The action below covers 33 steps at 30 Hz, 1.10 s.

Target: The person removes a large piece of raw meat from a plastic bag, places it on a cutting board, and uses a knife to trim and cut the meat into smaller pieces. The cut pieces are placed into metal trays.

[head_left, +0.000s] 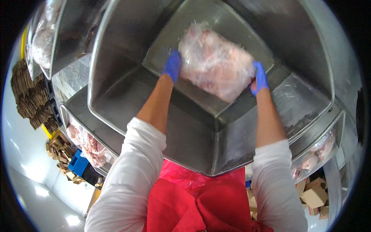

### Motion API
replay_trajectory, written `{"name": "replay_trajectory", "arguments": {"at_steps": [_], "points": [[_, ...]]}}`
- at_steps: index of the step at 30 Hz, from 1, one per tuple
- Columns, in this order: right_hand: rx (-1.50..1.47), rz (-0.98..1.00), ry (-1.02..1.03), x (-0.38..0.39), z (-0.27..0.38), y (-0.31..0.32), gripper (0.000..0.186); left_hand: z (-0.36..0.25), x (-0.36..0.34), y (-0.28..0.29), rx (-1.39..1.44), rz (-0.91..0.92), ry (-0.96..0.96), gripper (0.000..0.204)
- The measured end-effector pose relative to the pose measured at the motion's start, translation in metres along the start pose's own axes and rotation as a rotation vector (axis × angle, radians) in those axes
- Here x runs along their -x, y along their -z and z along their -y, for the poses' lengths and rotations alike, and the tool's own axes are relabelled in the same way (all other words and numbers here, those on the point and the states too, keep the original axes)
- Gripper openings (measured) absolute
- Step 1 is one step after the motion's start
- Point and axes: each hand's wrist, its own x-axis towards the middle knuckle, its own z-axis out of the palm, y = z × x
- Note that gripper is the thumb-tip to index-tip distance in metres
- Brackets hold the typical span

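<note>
In the head view a clear plastic bag of pale pink raw meat [214, 62] is over the bottom of a deep steel bin [118, 87]; whether it rests there, I cannot tell. My left hand [172, 65], in a blue glove, holds the bag's left side. My right hand [261, 77], also blue-gloved, grips its right end, with the thumb low. My forearms in white sleeves reach over the near rim, above a red apron [197, 197].
More steel bins with meat [91, 145] stand below at left and right [319, 154]; another with wrapped meat [44, 48] is at upper left. Stacked flattened cardboard [29, 94], a blue crate [77, 162] and cardboard boxes [313, 197] are on the floor around them.
</note>
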Motion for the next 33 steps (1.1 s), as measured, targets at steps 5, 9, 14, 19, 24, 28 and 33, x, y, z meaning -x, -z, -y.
{"name": "replay_trajectory", "arguments": {"at_steps": [5, 9, 14, 19, 24, 28, 33], "points": [[-0.029, 0.023, 0.052, 0.106, -0.003, 0.0, 0.051, -0.052, 0.133, -0.009, -0.162, -0.237, -0.01, 0.056], [0.147, 0.143, 0.113, 0.197, 0.019, 0.005, 0.054, -0.07, 0.286, -0.004, -0.46, -0.371, -0.233, 0.051], [0.491, 0.228, 0.269, 0.334, 0.048, -0.014, 0.047, -0.045, 0.461, -0.021, -0.376, -0.485, -0.232, 0.038], [0.779, 0.431, 0.312, 0.43, 0.04, -0.031, 0.043, 0.027, 0.582, -0.046, -0.156, -0.627, -0.266, 0.041], [1.004, 0.597, 0.332, 0.506, -0.038, -0.044, 0.037, 0.111, 0.705, -0.044, 0.183, -0.707, -0.1, 0.041], [1.182, 0.748, 0.39, 0.559, -0.139, -0.066, 0.028, 0.202, 0.773, -0.036, 0.556, -0.814, 0.038, 0.063], [1.4, 0.984, 0.401, 0.563, -0.29, -0.055, 0.027, 0.356, 0.845, -0.024, 0.89, -0.957, 0.195, 0.07]]}}
